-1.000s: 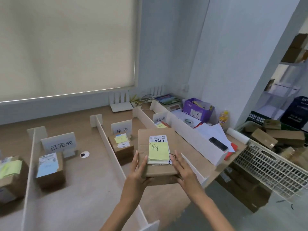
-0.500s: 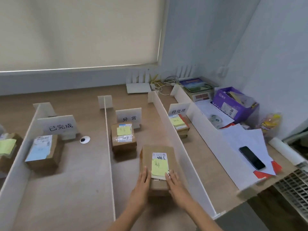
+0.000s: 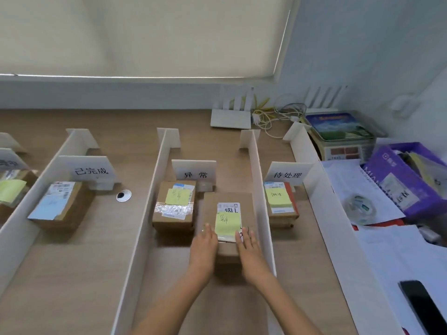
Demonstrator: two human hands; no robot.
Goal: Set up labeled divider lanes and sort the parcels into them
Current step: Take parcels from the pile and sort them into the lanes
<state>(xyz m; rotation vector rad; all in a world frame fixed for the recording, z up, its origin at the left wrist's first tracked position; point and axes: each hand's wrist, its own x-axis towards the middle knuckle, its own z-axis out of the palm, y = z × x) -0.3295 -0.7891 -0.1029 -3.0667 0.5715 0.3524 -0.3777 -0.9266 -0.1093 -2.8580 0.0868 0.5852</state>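
While the left hand [image 3: 204,245] and right hand [image 3: 249,247] lie flat on its near end, each grip spread with straight fingers, the parcel [image 3: 210,209] sits on the counter [image 3: 72,274] in the middle lane [image 3: 169,274]. Its yellow note [image 3: 227,224] overlaps a label [image 3: 228,207] reading "981". A taped parcel [image 3: 173,206] lies at its 10 o'clock, with the 异常 sign [image 3: 196,174] at 12. The lanes at 3 and 9 o'clock each hold one box, the right box [image 3: 284,215] below the 待处理 sign [image 3: 287,174] and the left box [image 3: 60,206] below the 已完成 sign [image 3: 90,170].

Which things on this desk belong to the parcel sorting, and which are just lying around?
Sorting: parcel touched by the left hand and right hand; taped parcel beside it; white divider; 异常 sign.
Lying about: router, weighing scale, purple box, papers, tape roll, phone.
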